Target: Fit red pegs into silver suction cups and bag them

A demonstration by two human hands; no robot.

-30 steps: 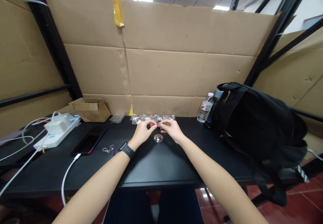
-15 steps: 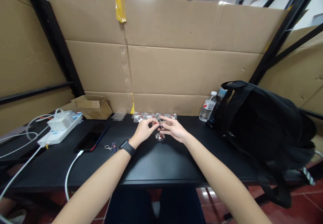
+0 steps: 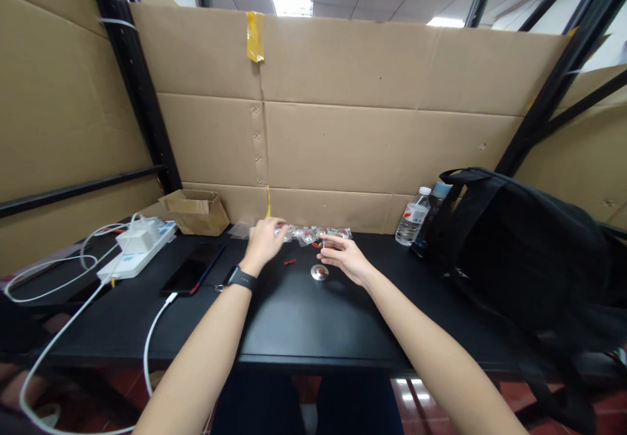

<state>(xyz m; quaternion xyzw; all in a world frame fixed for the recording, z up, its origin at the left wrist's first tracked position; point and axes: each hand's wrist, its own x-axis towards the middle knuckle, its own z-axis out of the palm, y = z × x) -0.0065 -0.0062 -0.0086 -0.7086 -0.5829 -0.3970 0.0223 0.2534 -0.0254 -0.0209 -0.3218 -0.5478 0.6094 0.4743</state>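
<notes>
My left hand, with a dark watch on its wrist, is stretched over the clear plastic packets at the back of the table. Its fingers look extended and partly blurred; nothing shows in them. My right hand is closed at the fingertips on a small shiny metal piece with red on it, mostly hidden by the fingers. Just below those fingertips a round silver disc with a raised middle lies on the black table. Between the hands lies a short red cord.
On the left are a phone, a white power strip with cables and a brown paper box. A water bottle and a black backpack stand on the right. Cardboard walls the back.
My left hand has parted from my right and moved left and back to the packets. A red cord now shows on the table. My right hand stays above the disc; the view has shifted slightly.
</notes>
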